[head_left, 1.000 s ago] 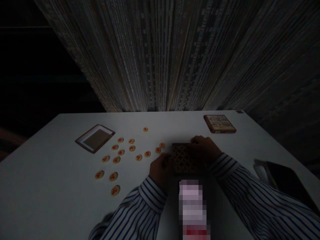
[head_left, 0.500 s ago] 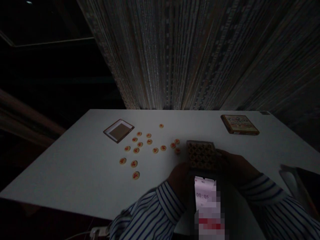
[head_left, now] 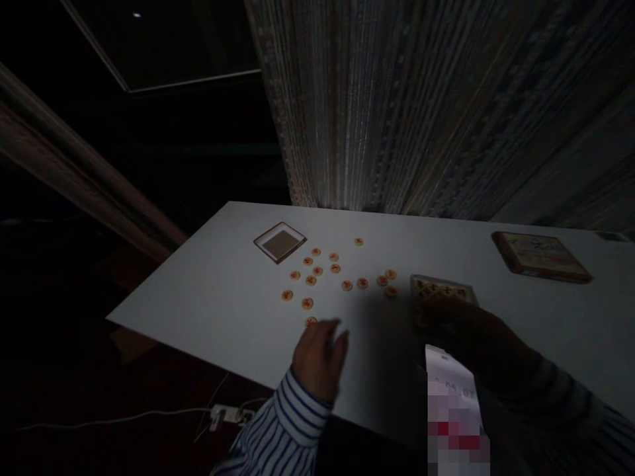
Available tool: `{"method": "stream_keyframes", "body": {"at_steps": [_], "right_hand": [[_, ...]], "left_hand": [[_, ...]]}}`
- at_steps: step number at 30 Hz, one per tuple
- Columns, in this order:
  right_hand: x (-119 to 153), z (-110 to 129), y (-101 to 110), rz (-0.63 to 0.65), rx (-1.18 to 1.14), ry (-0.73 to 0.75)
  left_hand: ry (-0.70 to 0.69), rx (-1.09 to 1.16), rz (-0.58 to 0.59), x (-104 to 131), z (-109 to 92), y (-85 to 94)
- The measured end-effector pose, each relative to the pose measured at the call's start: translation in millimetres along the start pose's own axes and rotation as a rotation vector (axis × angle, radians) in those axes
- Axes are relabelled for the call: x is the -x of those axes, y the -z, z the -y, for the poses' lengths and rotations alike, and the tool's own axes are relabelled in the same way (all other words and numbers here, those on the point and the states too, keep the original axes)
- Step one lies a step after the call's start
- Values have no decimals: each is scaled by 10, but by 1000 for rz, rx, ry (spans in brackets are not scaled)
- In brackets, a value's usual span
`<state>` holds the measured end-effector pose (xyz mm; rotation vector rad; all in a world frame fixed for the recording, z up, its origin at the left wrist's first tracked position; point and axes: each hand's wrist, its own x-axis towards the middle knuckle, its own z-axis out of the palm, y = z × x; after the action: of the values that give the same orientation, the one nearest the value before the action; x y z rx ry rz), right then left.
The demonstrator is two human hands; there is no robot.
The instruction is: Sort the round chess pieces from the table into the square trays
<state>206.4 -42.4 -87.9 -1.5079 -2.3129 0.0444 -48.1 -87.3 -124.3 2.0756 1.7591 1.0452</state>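
Note:
The scene is dim. Several round tan discs with red marks [head_left: 317, 271] lie scattered on a white table [head_left: 228, 297]. My left hand [head_left: 320, 357], in a striped sleeve, hovers over the near table edge just below the nearest disc [head_left: 310, 322], fingers loosely extended and holding nothing. My right hand [head_left: 476, 334] rests on a dark patterned tray of discs [head_left: 441, 294], covering its near side. Whether it grips the tray is not clear.
An open shallow box [head_left: 280, 242] sits at the far left of the table. A closed printed box [head_left: 540, 256] lies at the far right. A lit phone screen [head_left: 449, 390] is near my right wrist. A power strip and cable [head_left: 225, 415] lie on the floor. A curtain hangs behind.
The view has swung left and the table now sits to the right. My left hand has left the patterned tray and moved left toward the near discs. My right hand stays on the tray.

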Motion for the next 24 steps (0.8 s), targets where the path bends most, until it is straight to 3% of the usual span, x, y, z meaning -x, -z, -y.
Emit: {"method": "stream_keyframes", "body": {"at_steps": [3,7,11,16,19,24], "right_hand": [[-154,318,-115,-29,-4,221],[-297,593,-129,-30,-2,292],[-347,685,-104,45,-65,337],[-313,656,-74,95,-322,204],[-274,624,-9,113,-456,40],[-169,528,134,75,-697,-115]], "left_hand": [[105,-138,-147,5,273,188],[136,-213,-78,-34,445,188],[173,-187,-24,-79,442,157],[32,102,129,-175,235,212],[-37,232,194,-273,-12,200],[-116,349,227,-412,-430,53]]}}
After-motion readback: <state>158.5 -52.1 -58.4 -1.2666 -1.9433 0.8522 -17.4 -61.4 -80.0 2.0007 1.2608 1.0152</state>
